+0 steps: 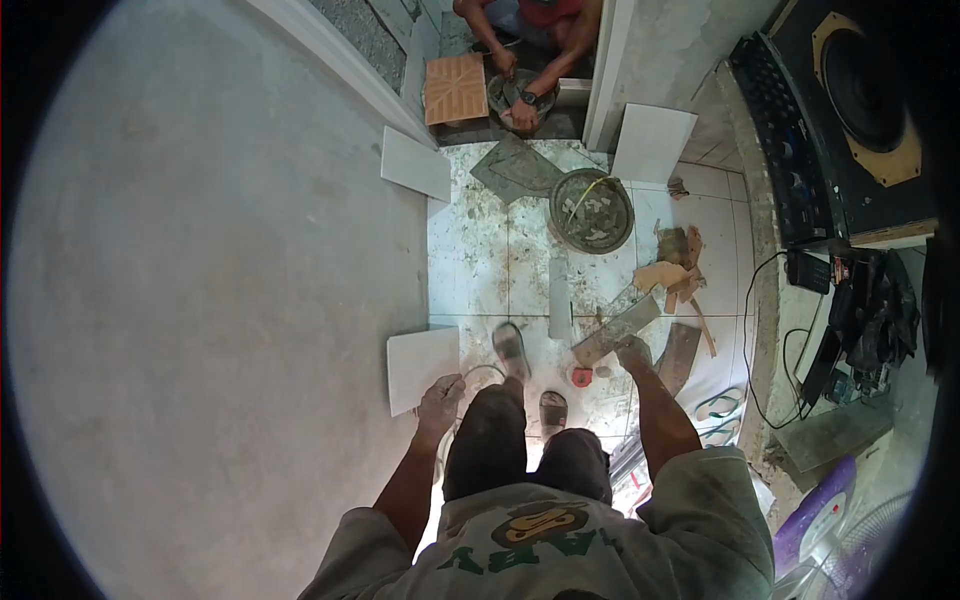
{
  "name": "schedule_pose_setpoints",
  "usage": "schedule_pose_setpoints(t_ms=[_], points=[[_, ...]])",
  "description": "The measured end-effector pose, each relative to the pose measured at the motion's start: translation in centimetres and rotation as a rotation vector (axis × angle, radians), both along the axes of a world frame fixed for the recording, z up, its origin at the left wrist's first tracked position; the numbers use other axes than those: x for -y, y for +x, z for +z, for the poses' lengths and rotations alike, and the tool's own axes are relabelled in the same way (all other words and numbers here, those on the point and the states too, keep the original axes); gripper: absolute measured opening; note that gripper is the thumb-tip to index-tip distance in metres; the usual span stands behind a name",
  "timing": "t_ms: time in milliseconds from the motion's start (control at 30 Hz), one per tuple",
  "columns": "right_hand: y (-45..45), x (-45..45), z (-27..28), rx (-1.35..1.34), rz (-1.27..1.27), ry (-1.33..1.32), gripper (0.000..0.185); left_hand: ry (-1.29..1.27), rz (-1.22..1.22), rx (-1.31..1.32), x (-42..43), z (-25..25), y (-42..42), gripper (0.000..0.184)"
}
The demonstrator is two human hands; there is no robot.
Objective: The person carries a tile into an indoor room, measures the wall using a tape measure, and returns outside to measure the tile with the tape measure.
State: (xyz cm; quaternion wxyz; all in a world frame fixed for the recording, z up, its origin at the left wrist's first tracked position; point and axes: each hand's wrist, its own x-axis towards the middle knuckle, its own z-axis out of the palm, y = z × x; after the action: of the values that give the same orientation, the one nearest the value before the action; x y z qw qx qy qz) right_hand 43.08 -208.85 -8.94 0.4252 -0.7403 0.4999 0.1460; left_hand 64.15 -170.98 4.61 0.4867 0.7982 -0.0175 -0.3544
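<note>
My left hand is closed, low on the left, beside a pale square tile that leans on the wall. What its fingers hold, if anything, I cannot make out. On the right, my right hand is closed at the near edge of a grey, dusty strip and appears to grip it. A red tape measure lies on the floor just left of that hand. Another dark strip lies to its right.
A round basin of wet mortar stands ahead by a grey slab. In the doorway a co-worker's hands work over a bucket. Tiles lean on walls. Torn cardboard, slippers and a fan are right.
</note>
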Motion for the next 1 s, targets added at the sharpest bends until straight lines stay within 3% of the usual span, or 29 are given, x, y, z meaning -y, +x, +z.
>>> schedule_pose_setpoints(t_ms=[100,133,167,233,300,333,400,433,467,500,567,633,700,833,900,1000], points=[[0.5,-1.5,0.7,-0.057,0.029,0.028,0.034,0.035,-0.012,-0.056,1.6,0.7,3.6,0.031],[0.0,-2.3,-0.1,0.070,0.014,-0.129,0.022,0.029,-0.019,-0.064,2.8,1.5,5.1,0.031],[-0.1,-2.5,0.0,0.063,0.005,-0.135,0.022,0.041,-0.040,-0.037,4.4,2.7,6.9,0.032],[0.8,-2.2,0.0,-0.140,0.070,-0.010,0.023,0.044,-0.084,-0.006,5.5,1.8,11.6,0.033],[-1.2,-2.3,-5.1,-0.030,-0.082,0.001,0.024,0.114,-0.425,0.373,4.6,-2.7,16.8,0.036],[0.5,-1.8,-2.0,-0.080,-0.179,0.158,0.023,0.159,-0.605,0.533,5.6,-0.8,19.9,0.040],[3.7,-1.0,-1.1,-0.126,-0.048,0.093,0.025,0.195,-0.252,0.198,11.4,7.7,24.8,0.041],[5.3,-0.8,-1.3,-0.154,0.029,0.016,0.029,0.171,-0.212,0.160,11.9,7.5,27.7,0.035],[7.0,-0.5,-1.5,-0.076,0.476,-0.265,0.031,0.149,-0.170,0.121,11.7,7.5,30.4,0.030],[9.8,-0.4,-2.5,-0.209,0.357,-0.243,0.031,0.159,-0.180,0.120,11.4,7.7,32.5,0.030],[17.6,0.9,2.1,-0.202,0.056,0.116,0.042,0.062,-0.061,0.209,11.6,8.5,36.3,0.033],[23.9,1.4,2.8,-0.118,0.033,0.091,0.038,0.109,-0.076,0.190,11.8,9.8,38.8,0.032],[31.6,2.3,9.1,-0.036,-0.128,0.137,0.030,0.162,-0.081,0.163,11.8,9.8,39.9,0.031],[38.8,4.1,4.2,0.077,-0.113,0.257,0.024,0.304,-0.136,0.163,13.1,9.2,40.4,0.031],[42.4,5.8,1.9,-0.031,0.036,0.195,0.023,0.386,-0.191,0.175,14.5,8.1,41.5,0.031],[44.7,8.7,-2.0,0.039,0.141,0.088,0.019,0.367,-0.076,0.110,17.0,6.2,44.2,0.035]])
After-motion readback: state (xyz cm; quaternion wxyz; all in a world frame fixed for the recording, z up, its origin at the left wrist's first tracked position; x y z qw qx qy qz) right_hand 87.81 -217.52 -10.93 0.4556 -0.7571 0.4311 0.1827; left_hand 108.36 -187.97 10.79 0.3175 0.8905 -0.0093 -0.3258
